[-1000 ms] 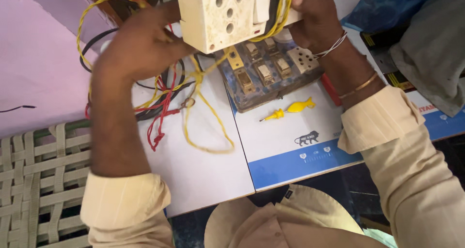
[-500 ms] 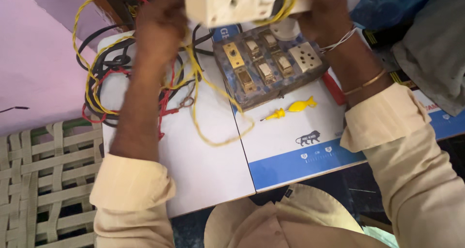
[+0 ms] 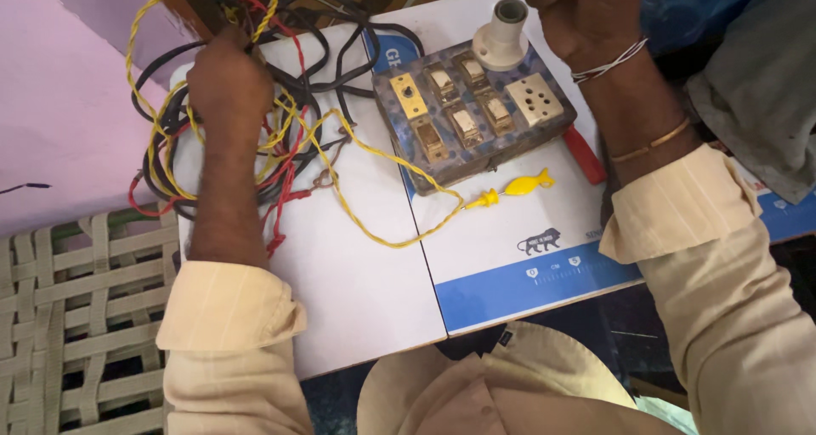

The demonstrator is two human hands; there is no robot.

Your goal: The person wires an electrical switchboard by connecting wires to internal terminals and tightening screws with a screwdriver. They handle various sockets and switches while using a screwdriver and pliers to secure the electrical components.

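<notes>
The left hand (image 3: 228, 78) closes its fingers on the tangled wires (image 3: 280, 138) lying over the white table (image 3: 357, 290), seemingly to sort them, while the right hand (image 3: 586, 14) grips a pale object mostly cut off at the top edge, above the switchboard (image 3: 472, 112).

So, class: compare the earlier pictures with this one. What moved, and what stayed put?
The right hand has carried the white box up, almost out of view. The left hand left the box and now grips the tangled wires. The switch board, yellow tester and white cartons stayed put.
</notes>
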